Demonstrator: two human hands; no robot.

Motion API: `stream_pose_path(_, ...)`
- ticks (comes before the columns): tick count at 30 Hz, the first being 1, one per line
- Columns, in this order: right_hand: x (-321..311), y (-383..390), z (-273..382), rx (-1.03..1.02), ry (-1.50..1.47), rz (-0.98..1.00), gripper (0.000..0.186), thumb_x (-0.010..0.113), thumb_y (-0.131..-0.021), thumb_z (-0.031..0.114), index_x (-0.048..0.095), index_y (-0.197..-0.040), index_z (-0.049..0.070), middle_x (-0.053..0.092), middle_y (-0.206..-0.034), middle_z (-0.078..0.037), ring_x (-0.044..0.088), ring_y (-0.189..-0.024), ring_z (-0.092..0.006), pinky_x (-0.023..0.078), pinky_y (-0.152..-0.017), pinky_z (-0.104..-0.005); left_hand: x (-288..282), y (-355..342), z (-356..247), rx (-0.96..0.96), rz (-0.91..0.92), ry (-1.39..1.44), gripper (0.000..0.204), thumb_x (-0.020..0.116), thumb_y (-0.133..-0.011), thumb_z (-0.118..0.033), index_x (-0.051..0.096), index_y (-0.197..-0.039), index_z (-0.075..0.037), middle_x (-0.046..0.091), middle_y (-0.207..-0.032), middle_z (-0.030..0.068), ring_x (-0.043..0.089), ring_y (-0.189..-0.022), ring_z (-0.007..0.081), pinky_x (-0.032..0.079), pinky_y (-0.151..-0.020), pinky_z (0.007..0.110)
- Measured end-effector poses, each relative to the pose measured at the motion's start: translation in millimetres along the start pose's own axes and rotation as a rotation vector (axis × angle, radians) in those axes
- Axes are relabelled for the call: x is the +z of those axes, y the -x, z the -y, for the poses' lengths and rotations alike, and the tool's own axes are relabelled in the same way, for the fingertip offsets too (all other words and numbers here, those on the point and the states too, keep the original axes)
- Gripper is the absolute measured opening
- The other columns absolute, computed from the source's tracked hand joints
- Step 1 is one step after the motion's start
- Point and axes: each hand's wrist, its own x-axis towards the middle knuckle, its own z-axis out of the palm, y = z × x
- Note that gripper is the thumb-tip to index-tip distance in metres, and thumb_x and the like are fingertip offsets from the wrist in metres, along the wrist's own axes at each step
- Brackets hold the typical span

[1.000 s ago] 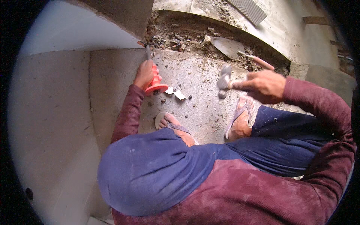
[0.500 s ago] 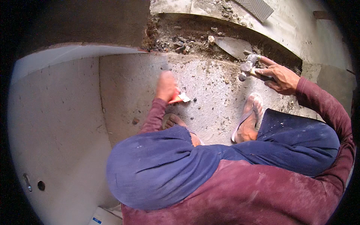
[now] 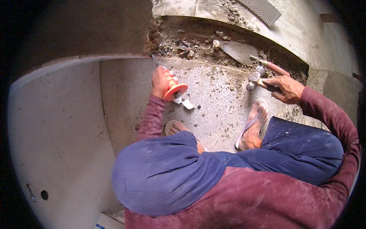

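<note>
My left hand [image 3: 160, 82] is closed around a chisel with an orange hand guard [image 3: 175, 91]; the chisel's tip [image 3: 154, 58] is at the lower edge of the wall, by a corner. In my right hand [image 3: 288, 89] I grip a hammer [image 3: 256, 78] with a rounded steel head, held above the concrete floor [image 3: 213, 99] near the trench edge. Two small white fragments [image 3: 187, 104] lie below the orange guard.
A debris-strewn trench [image 3: 183, 47] crosses ahead, holding a trowel [image 3: 238, 52] with a pink handle. A ridged tile [image 3: 259, 10] lies beyond it. A dark wall [image 3: 84, 34] rises at upper left. My sandalled feet [image 3: 253, 126] are below my hands.
The hammer has moved rightward and away from me since a second ago. My left hand, blurred and further right half a second ago, is back toward the corner. The view has shifted slightly.
</note>
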Motion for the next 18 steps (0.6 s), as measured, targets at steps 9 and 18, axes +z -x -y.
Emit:
stream_pose_path(9, -17, -16, 16, 0.149, -0.168, -0.025, 0.051, 0.056, -0.085, 0.013, 0.047, -0.134, 0.004, 0.048, -0.129, -0.024, 0.040, -0.128, -0.0338, 0.036, -0.104, -0.0405, 66, 61, 32, -0.119, 0.185, 0.303, 0.030, 0.042, -0.099, -0.039, 0.047, -0.094, -0.010, 0.054, -0.072, 0.0052, 0.058, -0.060, 0.0210, 0.053, -0.056, 0.036)
stream_pose_path(18, -26, -52, 131, 0.489, -1.237, -0.258, 0.050, 0.047, -0.089, 0.035, 0.037, -0.134, 0.014, 0.050, -0.075, -0.002, 0.046, -0.046, -0.0099, 0.039, -0.037, -0.0252, 77, 16, 3, -0.024, 0.304, 0.934, 0.031, 0.066, -0.088, -0.028, 0.046, -0.073, -0.010, 0.049, -0.069, -0.0001, 0.054, -0.071, 0.0156, 0.051, -0.079, 0.033)
